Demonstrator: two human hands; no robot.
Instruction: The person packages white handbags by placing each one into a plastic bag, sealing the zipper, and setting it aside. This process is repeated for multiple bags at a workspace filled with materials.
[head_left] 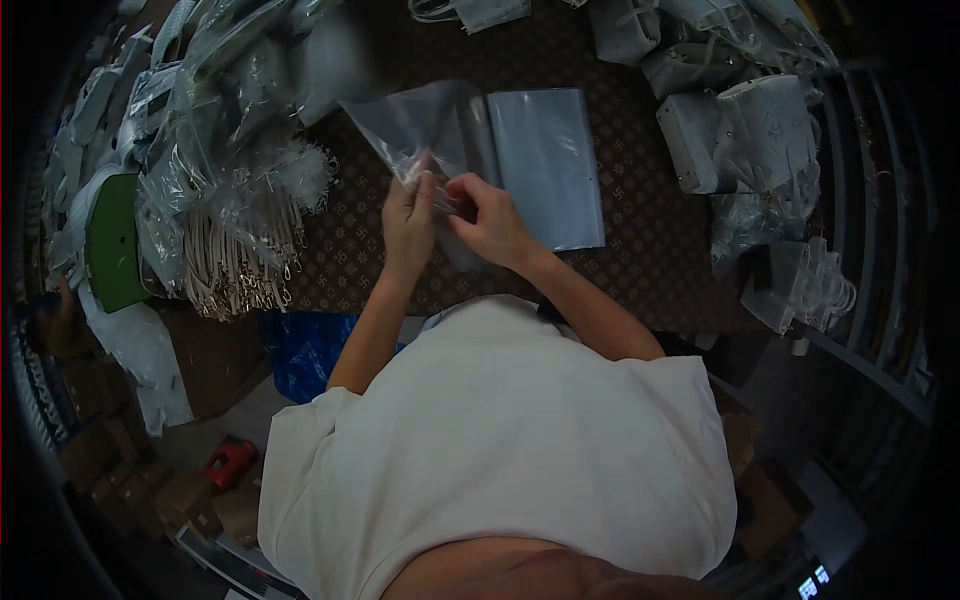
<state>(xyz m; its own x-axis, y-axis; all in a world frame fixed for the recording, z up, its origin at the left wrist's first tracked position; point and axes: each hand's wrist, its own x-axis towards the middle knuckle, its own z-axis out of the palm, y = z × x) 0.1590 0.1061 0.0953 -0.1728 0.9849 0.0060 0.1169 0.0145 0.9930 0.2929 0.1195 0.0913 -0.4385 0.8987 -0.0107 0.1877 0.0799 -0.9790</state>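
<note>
Both my hands are on a clear plastic bag [440, 118] above the middle of the table. My left hand [408, 222] pinches its lower edge, thumb up. Close beside it, my right hand [488, 222] has its fingers bent and closed on the same bag's edge; the fingertips are partly hidden. The bag's upper part spreads out flat, up and to the left. Just right of my hands lies a neat stack of clear plastic bags [548, 165], touched by neither hand.
A patterned brown cloth [640, 270] covers the table. On the left are wrapped goods [240, 90], a bundle of straps with metal clasps [240, 260] and a green piece [117, 243]. White bags in plastic [740, 135] sit at the right, near a metal rack [885, 200].
</note>
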